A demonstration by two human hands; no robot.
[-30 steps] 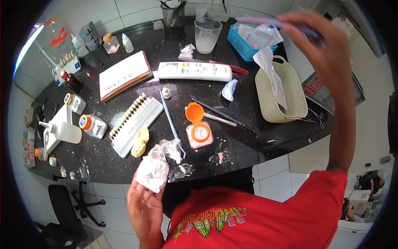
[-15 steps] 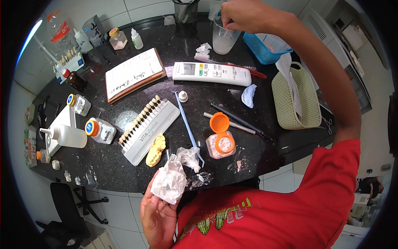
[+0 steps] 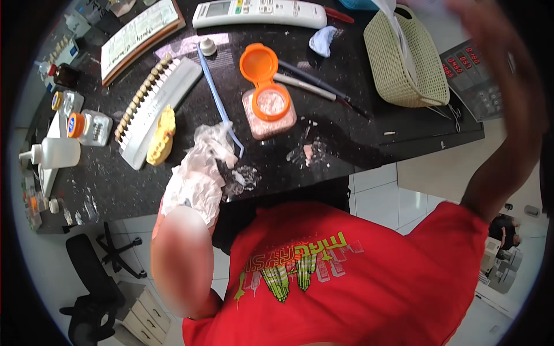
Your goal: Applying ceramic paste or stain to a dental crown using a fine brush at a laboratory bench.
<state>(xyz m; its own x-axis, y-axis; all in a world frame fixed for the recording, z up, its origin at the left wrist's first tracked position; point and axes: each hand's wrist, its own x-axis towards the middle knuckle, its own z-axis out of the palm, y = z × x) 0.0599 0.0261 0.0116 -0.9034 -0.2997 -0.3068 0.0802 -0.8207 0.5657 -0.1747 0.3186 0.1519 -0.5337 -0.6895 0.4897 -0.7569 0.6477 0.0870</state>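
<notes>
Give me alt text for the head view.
The left hand, blurred, holds crumpled white tissue at a black countertop's near edge; the right hand, also blurred, is at upper right. Nearby are a yellow dental cast, shade guide and open pink jar.

The T-shirt (image 3: 369, 274) is red with short sleeves (image 3: 459, 239), its chest print (image 3: 297, 268) showing orange and lime-green letters beside striped green towers
</notes>
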